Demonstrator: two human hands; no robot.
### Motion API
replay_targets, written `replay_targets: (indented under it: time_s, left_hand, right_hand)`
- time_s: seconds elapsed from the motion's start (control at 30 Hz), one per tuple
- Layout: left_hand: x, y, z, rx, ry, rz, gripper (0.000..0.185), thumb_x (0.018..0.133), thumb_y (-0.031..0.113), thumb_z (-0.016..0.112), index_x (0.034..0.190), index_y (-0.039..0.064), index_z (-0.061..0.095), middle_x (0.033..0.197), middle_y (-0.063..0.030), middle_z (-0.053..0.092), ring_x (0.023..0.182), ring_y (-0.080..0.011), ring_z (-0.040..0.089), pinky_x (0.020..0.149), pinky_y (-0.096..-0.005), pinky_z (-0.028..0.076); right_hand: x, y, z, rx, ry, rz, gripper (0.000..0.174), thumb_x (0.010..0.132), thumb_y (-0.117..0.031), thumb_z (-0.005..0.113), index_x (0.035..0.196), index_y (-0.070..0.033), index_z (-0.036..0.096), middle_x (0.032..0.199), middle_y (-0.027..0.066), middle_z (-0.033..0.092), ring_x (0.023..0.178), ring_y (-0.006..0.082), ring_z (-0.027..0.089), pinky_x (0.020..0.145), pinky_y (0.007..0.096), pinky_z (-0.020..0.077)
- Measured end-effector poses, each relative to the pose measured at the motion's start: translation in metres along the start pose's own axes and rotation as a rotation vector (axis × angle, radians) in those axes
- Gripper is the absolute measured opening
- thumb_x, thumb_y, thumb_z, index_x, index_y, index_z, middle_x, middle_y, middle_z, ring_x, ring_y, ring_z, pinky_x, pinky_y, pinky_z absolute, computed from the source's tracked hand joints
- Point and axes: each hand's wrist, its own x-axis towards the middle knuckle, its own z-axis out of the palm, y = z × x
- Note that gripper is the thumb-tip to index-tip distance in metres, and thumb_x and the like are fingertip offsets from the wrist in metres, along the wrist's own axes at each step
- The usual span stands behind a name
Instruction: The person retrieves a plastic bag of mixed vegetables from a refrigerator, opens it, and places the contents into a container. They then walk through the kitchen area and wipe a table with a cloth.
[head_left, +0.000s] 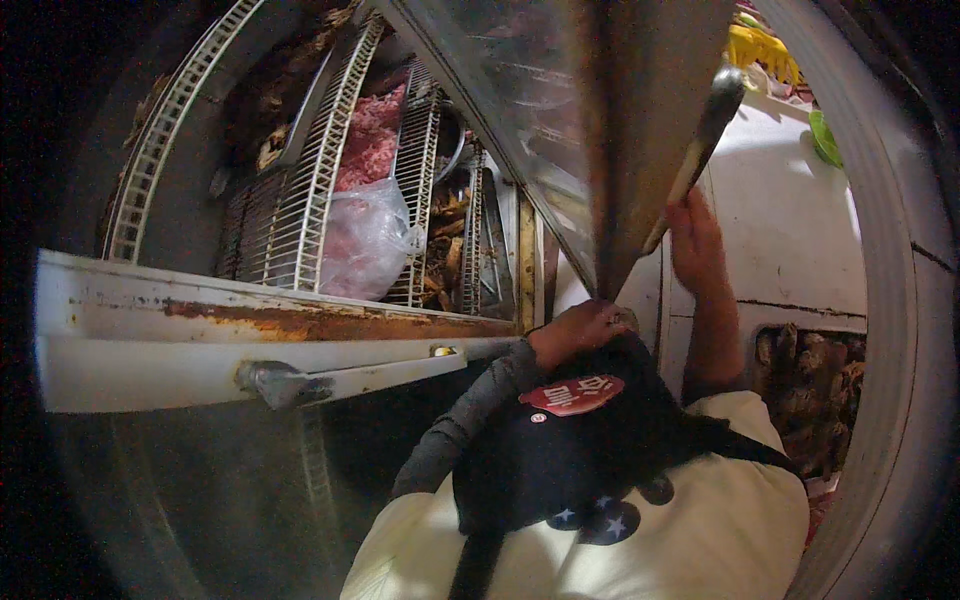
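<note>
A glass-paned cabinet door (645, 127) stands swung out in front of me, seen nearly edge-on. My right hand (696, 247) is at the lower part of its long metal handle (712, 124), fingers against the bar. Close to the door's near corner is my left hand (581, 330), below a dark grey sleeve. Its fingers are bent over, and what lies under them is hidden. Left of the door, white wire shelves (311, 187) hold pink minced meat (373, 135) and a clear plastic bag (367, 236) with pinkish contents.
Brown pieces of food (446, 255) lie on another shelf. The rusted white cabinet frame (300, 319) runs beside a second door handle (285, 382). At right are a tray of brown items (810, 397), a green leaf (825, 139) and something yellow (761, 52).
</note>
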Motion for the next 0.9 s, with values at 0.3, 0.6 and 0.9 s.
replay_targets:
  time_s: [0.3,0.6,0.9]
  left_hand:
    - [-0.002,-0.021,0.012,0.031,-0.089,-0.189,0.037,0.095,0.029,0.053,0.116,-0.001,0.057,0.109,-0.0245,0.061,0.099,-0.0434,0.059,0.086,-0.0501,0.047]
    - [-0.006,-0.018,0.017,-0.037,-0.155,-0.297,0.039,0.095,0.031,0.053,0.118,-0.001,0.056,0.113,-0.0239,0.059,0.106,-0.0407,0.057,0.092,-0.0464,0.046]
    - [-0.008,-0.021,0.027,-0.022,-0.059,-0.288,0.037,0.090,0.029,0.061,0.115,0.002,0.057,0.110,-0.0222,0.060,0.105,-0.0412,0.056,0.088,-0.0469,0.047]
  right_hand:
    - [0.084,0.115,-0.068,-0.325,0.284,-0.195,0.038,0.100,-0.025,0.043,0.128,0.001,0.046,0.109,0.0189,0.060,0.097,0.0277,0.057,0.087,0.0373,0.0470]
    - [0.119,0.167,-0.103,-0.587,0.353,-0.287,0.032,0.097,-0.011,0.043,0.126,-0.001,0.049,0.116,0.0202,0.060,0.104,0.0367,0.058,0.088,0.0394,0.0491]
    - [0.108,0.162,-0.094,-0.204,0.336,-0.136,0.031,0.094,-0.015,0.048,0.122,-0.003,0.053,0.114,0.0194,0.061,0.105,0.0355,0.059,0.087,0.0388,0.0491]
